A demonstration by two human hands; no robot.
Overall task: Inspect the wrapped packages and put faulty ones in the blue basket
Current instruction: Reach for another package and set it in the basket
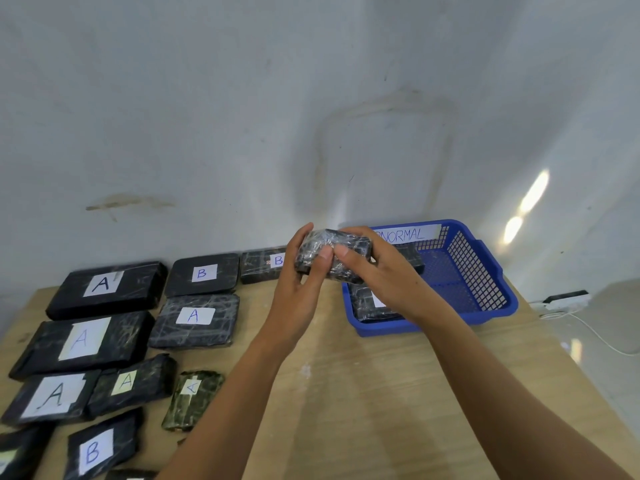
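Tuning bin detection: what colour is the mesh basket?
Blue: the basket shows clearly in the head view, with a white label on its far rim.

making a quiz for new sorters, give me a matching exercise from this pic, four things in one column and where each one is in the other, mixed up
Things
1. blue basket
2. greenish package
3. power strip
4. package with no label showing

Places
a. held up between the left hand and the right hand
b. off the table, down to its right
c. flat on the table, left of the left forearm
d. on the table's far right part, near the wall

Pairs: 1-d, 2-c, 3-b, 4-a
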